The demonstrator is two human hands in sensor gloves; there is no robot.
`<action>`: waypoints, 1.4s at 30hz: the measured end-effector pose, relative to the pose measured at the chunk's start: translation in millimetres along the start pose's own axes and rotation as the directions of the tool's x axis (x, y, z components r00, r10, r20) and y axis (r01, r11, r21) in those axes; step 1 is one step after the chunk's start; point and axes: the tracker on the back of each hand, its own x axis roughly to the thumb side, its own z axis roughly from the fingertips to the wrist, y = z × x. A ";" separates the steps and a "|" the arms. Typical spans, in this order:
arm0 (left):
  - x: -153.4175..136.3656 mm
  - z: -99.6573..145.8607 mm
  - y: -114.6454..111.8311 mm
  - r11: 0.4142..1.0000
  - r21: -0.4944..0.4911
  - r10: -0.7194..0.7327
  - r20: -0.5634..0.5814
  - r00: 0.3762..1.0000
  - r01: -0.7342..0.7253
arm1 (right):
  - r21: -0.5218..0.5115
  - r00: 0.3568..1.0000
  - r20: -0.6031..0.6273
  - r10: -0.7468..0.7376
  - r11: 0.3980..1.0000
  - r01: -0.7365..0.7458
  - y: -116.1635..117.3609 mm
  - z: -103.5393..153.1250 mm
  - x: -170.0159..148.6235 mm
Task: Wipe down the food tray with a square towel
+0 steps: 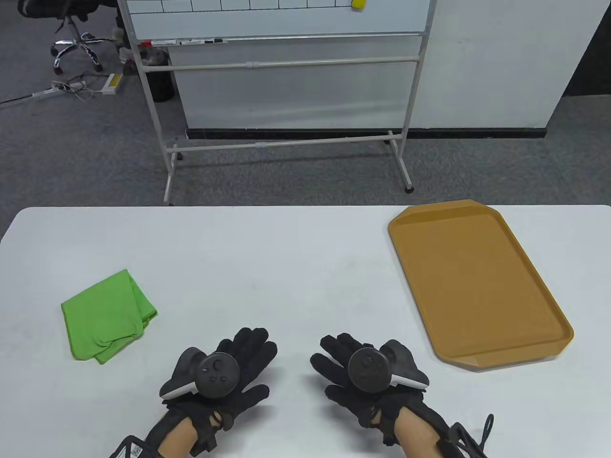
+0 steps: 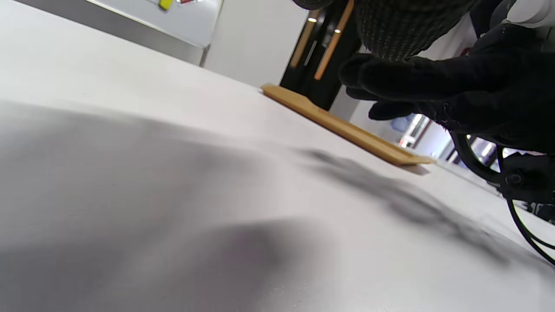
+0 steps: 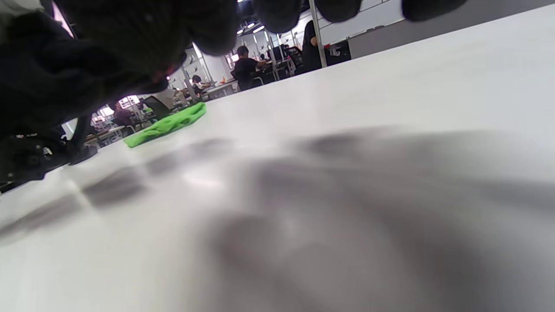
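Note:
An orange-brown food tray [image 1: 477,281] lies flat on the right of the white table; its edge also shows in the left wrist view [image 2: 347,128]. A folded green square towel [image 1: 107,315] lies on the left of the table, and also shows in the right wrist view [image 3: 167,125]. My left hand [image 1: 243,355] and my right hand [image 1: 336,362] lie palm down near the table's front edge, between towel and tray, fingers spread. Both hold nothing. The towel is left of my left hand, the tray right of my right hand.
The white table [image 1: 286,267] spans the view. Beyond its far edge stands a whiteboard on a metal frame [image 1: 286,71] on grey carpet. An office chair [image 1: 71,28] and a power strip [image 1: 71,88] are at the far left.

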 end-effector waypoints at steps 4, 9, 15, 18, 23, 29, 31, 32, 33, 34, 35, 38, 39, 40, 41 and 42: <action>-0.9 0.0 0.0 1.000 0.000 0.001 -0.001 1.000 -0.001 | 0.007 1.000 -0.013 0.008 1.000 -0.008 -0.6 0.2 0.4; -1.9 0.6 0.6 1.000 0.004 0.000 -0.005 1.000 0.000 | 0.016 1.000 -0.022 0.007 1.000 -0.006 -0.6 0.3 0.9; -2.7 1.1 1.1 1.000 0.003 0.000 -0.010 1.000 0.000 | -0.023 0.994 -0.102 0.037 0.999 -0.039 -3.0 0.8 -0.8; -3.3 1.3 1.2 1.000 0.005 0.000 -0.011 1.000 0.000 | -0.039 0.992 -0.125 0.024 0.999 -0.029 -4.5 2.2 -2.5; -3.9 1.8 1.8 1.000 0.005 -0.003 -0.019 1.000 0.003 | -0.051 0.990 -0.141 0.009 0.999 -0.016 -5.5 3.1 -4.3; -5.1 2.0 2.1 1.000 0.005 -0.002 -0.022 1.000 0.002 | -0.155 0.941 -0.338 -0.014 0.987 -0.041 -10.2 8.5 -13.6; -6.3 2.3 1.9 1.000 0.003 -0.003 -0.026 1.000 0.003 | -0.198 0.894 -0.449 -0.019 0.977 -0.079 -14.8 14.5 -24.9; -7.3 2.2 1.8 1.000 0.001 -0.002 -0.029 1.000 0.002 | -0.205 0.865 -0.501 -0.013 0.973 -0.104 -17.7 18.7 -33.8; -7.8 2.1 1.7 1.000 -0.001 -0.001 -0.031 1.000 0.001 | -0.206 0.853 -0.522 -0.012 0.972 -0.112 -18.5 20.6 -37.9; -8.3 2.0 1.5 1.000 -0.002 0.000 -0.032 0.999 0.000 | -0.208 0.819 -0.574 -0.015 0.970 -0.128 -20.7 25.8 -48.7; -8.5 2.0 1.3 1.000 -0.003 -0.001 -0.033 0.999 0.000 | -0.213 0.767 -0.641 -0.035 0.968 -0.134 -22.7 33.9 -64.6; -8.4 1.9 1.0 1.000 -0.009 -0.003 -0.035 0.999 0.003 | -0.266 0.630 -0.763 -0.145 0.959 -0.101 -25.5 54.1 -97.0; -8.3 1.9 0.8 1.000 -0.009 -0.006 -0.036 0.999 0.005 | -0.307 0.530 -0.819 -0.219 0.948 -0.082 -26.3 66.9 -112.5; -8.4 1.8 0.8 1.000 -0.005 -0.008 -0.038 0.999 0.008 | -0.336 0.395 -0.877 -0.273 0.936 -0.100 -27.4 81.1 -125.9; -8.7 1.9 1.1 1.000 -0.001 -0.010 -0.043 0.999 0.010 | -0.339 0.346 -0.895 -0.282 0.933 -0.118 -27.8 86.8 -131.1; -9.9 2.0 1.7 1.000 0.005 -0.007 -0.052 0.999 0.007 | -0.335 0.265 -0.921 -0.286 0.928 -0.162 -29.0 101.0 -145.4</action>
